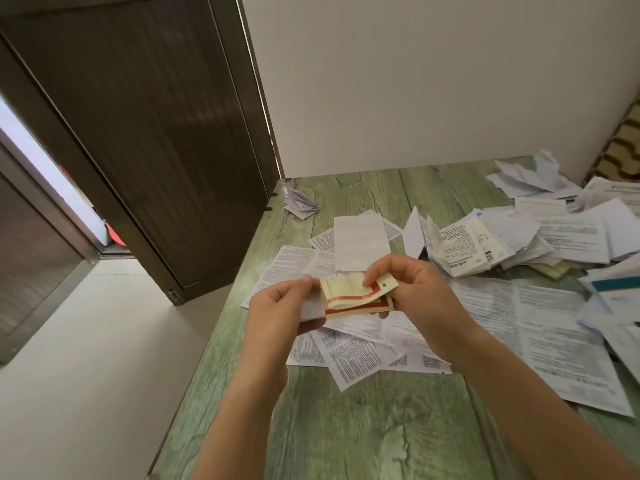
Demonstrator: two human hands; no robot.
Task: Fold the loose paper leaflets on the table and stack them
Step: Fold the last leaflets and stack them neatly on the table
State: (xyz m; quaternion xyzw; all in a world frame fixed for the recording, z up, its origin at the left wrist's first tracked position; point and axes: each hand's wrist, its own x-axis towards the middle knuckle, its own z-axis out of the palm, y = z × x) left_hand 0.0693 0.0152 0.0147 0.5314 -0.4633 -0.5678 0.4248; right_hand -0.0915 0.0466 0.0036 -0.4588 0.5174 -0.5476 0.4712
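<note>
Leaflet status: one yellow leaflet [349,296] with a red band, held in the air just above the table [363,427], one hand at each end.

- The left hand [280,306] pinches the left end, thumb on top, fingers curled beneath. A white folded piece [311,308] sits in the same grip (we can't tell whether it's a separate leaflet).
- The right hand [415,289] pinches the right end, thumb and forefinger on the upper flap. That flap bows up off the lower layers, so we judge the fold isn't pressed flat yet.
- Neither hand is spread or free.

Key relation: the leaflet's long axis runs left to right, hand to hand. The only stack candidate we see is a folded bundle [302,203] at the table's far left corner. It lies ahead of the hands and slightly left, well apart from them. We judge the left hand is nearer to it.

Counts:
- hands: two, both occupied
- yellow leaflets in hand: one
- folded bundles: one
- half-open booklet [464,247] standing on edge, right of centre: one
- loose sheets [349,358] lying flat under and around the hands: several, overlapping, no firm count
- heap [554,233] on the right side: many, too overlapped to count
</note>
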